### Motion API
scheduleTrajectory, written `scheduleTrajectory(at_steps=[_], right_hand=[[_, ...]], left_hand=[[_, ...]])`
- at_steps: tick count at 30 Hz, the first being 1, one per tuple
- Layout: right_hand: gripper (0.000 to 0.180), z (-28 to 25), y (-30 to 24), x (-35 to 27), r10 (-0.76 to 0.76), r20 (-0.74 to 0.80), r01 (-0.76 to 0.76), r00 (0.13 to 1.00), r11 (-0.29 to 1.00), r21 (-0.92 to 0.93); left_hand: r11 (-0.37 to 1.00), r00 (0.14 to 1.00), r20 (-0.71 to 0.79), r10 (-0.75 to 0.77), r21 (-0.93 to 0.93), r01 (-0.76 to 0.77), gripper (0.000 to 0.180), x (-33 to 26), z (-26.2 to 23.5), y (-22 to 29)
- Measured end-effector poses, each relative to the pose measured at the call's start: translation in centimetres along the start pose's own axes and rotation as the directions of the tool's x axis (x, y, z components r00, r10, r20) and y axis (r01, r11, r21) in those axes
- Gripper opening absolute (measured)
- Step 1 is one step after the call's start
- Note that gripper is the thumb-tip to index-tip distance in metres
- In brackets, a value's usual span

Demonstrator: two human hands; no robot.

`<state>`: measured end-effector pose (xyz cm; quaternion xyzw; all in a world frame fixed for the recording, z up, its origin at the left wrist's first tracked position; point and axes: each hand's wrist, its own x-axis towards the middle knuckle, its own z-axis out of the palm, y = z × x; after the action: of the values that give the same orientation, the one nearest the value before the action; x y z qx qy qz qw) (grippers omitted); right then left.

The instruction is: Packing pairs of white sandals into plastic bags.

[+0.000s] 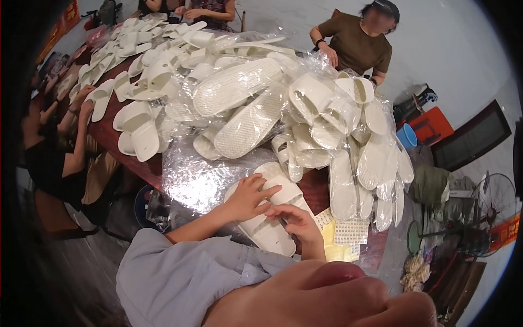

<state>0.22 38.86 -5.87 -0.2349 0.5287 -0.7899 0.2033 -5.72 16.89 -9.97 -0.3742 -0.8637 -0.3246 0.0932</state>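
Note:
A pair of white slippers lies in front of me at the near edge of the table, one slipper (286, 185) pointing away and the other slipper (272, 237) nearer my body. My left hand (249, 199) rests over them with its fingers spread. Close beside it, my right hand (298, 222) has its fingers bent and drawn together above the nearer slipper; anything between the fingertips is too small to make out. Right of that hand lie white sheets of small printed stickers (350, 231) and yellow backing paper (332, 240).
White slippers, many in clear plastic bags (239, 87), are heaped across the red table (128, 146). A person (357, 46) stands at the far right side; others sit along the left and far sides. A blue bucket (407, 136), red stool (429, 128) and fan (493, 199) stand to the right.

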Motion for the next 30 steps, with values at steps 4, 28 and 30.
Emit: scheduleTrajectory(at_steps=[4, 28, 30], right_hand=[[0.05, -0.1, 1.5, -2.2, 0.179, -0.1, -0.19, 0.979, 0.976, -0.109], [0.027, 1.6, -3.6, 3.3, -0.575, -0.073, 0.032, 0.815, 0.171, -0.985], [0.024, 1.5, 0.6, 0.5, -0.549, -0.156, -0.048, 0.821, 0.206, -0.977]], left_hand=[[0.999, 0.999, -0.03, 0.03, 0.02, -0.029, 0.053, -0.2, 0.8, -0.1], [0.998, 0.998, 0.042, -0.043, 0.052, 0.041, 0.057, -0.3, 1.3, -0.4], [0.998, 0.999, 0.026, -0.038, 0.06, 0.036, 0.058, -0.5, 1.5, -0.3]])
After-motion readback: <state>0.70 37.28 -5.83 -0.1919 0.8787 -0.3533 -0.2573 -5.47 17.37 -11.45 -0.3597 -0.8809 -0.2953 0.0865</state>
